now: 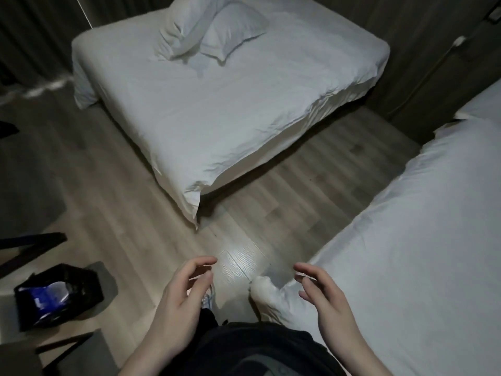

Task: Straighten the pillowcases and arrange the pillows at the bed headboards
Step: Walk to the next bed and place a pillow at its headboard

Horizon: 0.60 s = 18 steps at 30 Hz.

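twin hotel-type bedroom: white-sheeted bed (217,104) at 12, second bed (420,240) at 3, wood-plank floor (271,207), curtains (35,31) at 10

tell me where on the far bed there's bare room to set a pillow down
The far bed is bare across its middle and near end, from below the two pillows down to the foot corner. The crowded part is the top, where the pillows overlap. Both hands, left and right, hold nothing.
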### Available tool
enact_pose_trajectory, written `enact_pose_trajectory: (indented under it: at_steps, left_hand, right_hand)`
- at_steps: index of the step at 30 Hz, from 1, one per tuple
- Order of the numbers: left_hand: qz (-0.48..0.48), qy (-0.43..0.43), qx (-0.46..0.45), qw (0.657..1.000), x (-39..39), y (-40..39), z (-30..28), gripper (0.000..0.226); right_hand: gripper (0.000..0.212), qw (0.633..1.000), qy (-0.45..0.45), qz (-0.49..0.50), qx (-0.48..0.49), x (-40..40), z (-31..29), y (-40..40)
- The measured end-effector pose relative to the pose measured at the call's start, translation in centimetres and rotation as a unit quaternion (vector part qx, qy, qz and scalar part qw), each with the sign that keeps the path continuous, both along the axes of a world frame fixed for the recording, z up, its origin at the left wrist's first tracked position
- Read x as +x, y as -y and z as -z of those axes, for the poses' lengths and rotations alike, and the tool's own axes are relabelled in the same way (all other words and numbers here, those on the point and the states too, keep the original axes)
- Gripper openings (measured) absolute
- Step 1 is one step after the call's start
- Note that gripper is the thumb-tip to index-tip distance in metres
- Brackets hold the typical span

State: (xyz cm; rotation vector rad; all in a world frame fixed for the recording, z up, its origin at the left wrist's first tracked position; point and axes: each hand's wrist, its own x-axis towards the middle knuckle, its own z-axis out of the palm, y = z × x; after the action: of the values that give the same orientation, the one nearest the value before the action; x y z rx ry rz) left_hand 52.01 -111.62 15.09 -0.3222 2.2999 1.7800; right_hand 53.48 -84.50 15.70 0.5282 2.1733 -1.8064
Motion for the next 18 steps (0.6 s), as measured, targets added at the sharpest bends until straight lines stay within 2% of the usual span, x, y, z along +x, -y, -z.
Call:
enact_pose_trajectory:
  at_steps: [8, 11, 15, 18]
  left_hand:
    - [0.113, -0.003, -0.019, 0.993, -12.6, 5.8, -1.3, 0.021]
    - [0.144, -0.005, -0.021, 0.989, -17.3, 5.5, -1.6, 0.028]
    - [0.158, 0.011, -0.027, 0.987, -24.2, 4.0, -1.4, 0.018]
    - [0.15, 0.007, -0.033, 0.988, -29.8, 2.0, -1.3, 0.027]
  right_hand:
    - [0.025, 0.994, -0.023, 0.104, -0.01, -6.3, -0.8, 6.1]
    - [0.028, 0.988, -0.018, 0.154, -0.004, -8.9, -0.5, 6.3]
    - [0.023, 0.983, -0.01, 0.184, -0.016, -14.5, 0.5, 5.4]
    - [0.026, 0.982, -0.007, 0.186, -0.035, -20.6, 1.1, 4.0]
